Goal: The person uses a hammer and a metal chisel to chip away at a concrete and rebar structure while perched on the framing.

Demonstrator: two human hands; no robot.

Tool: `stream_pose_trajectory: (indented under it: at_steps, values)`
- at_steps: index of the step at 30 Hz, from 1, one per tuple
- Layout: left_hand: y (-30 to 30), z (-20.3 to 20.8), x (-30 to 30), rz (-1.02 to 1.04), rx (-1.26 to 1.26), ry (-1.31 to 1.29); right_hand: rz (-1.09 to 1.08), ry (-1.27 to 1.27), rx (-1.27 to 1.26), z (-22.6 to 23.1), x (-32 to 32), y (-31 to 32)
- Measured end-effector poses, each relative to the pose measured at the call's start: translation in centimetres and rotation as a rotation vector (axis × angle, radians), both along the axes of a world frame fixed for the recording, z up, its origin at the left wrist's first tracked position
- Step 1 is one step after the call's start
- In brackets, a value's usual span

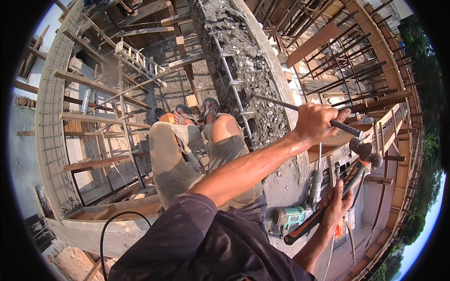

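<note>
My left hand [318,122] is closed around a dark steel chisel [276,101]. The chisel's tip reaches over the broken concrete [239,51], and its butt end sticks out to the right of my fist. Lower right, my right hand [335,204] grips the black and orange handle of a hammer [304,231]. The hammer's metal head [363,149] is just beside the chisel's butt; whether they touch I cannot tell. A teal power drill with a long bit [291,216] lies on the concrete ledge next to my right hand.
The chipped beam with exposed rebar [225,55] runs away from me, past my sandalled feet [209,107]. Timber props [98,86] and a wire mesh band [51,122] stand left over a drop. Rebar and formwork [337,61] fill the right. A black cable [104,229] loops at lower left.
</note>
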State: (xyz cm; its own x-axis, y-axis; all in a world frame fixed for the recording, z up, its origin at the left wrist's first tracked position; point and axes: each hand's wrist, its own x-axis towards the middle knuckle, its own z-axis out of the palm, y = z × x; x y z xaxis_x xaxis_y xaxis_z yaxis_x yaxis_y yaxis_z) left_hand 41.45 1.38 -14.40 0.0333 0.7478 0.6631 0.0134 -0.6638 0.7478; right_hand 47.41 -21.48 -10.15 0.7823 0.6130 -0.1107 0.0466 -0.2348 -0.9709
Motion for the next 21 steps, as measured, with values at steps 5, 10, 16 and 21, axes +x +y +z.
stream_pose_trajectory:
  at_steps: [5, 10, 16, 21]
  values:
    - [3.7, -0.4, 0.6, -0.412, -0.167, 0.198, 0.075, -0.092, 0.104, 0.2, 1.0, 0.2]
    - [3.8, -0.5, 1.9, -0.291, -0.119, 0.205, -0.028, -0.397, 0.321, 4.9, 1.4, 1.2]
    - [4.0, -1.9, 0.5, -0.059, 0.003, 0.097, -0.024, -0.246, 0.637, 9.5, 0.8, 2.0]
    - [2.0, -2.1, 0.2, -0.110, 0.001, 0.121, 0.106, -0.013, 0.173, 3.4, -3.3, 2.7]
